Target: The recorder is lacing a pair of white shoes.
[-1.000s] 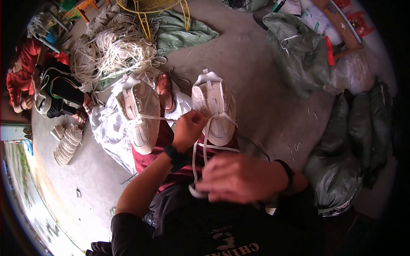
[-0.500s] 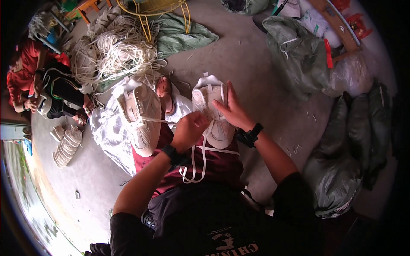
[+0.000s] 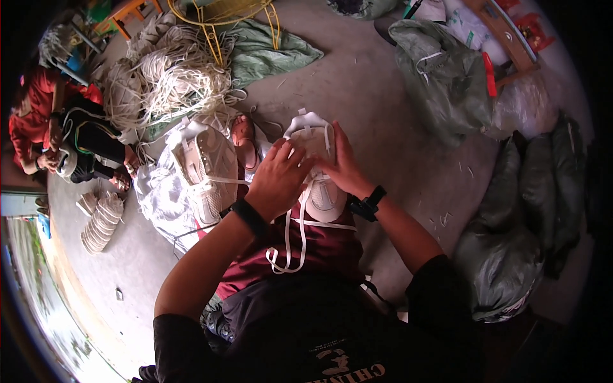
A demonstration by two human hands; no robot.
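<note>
A pale sneaker (image 3: 324, 202) rests on my maroon-clad lap, heel pointing away from me. My left hand (image 3: 278, 177) is wrapped over its left side, fingers bent by the eyelets; whether they pinch a lace is hidden. Against the opposite side lies my right hand (image 3: 348, 167), gripping the shoe, with its thumb reaching across toward the left fingers. A white shoelace (image 3: 302, 246) hangs in a loop from the sneaker onto my lap. To the left sits the matching sneaker (image 3: 203, 167), its lace running right beneath my left hand.
White cloth (image 3: 157, 175) lies under the left sneaker. Beyond it are a heap of pale laces (image 3: 182, 80) and a yellow metal stand (image 3: 214, 38). At far left sits a person in red (image 3: 38, 121), near a bundled lace coil (image 3: 103, 222). Green-grey sacks (image 3: 440, 76) line the right.
My left hand has moved forward from the lace at mid-shoe onto the shoe's left side. My right hand's fingers have drawn in lower, with the thumb toward the laces.
</note>
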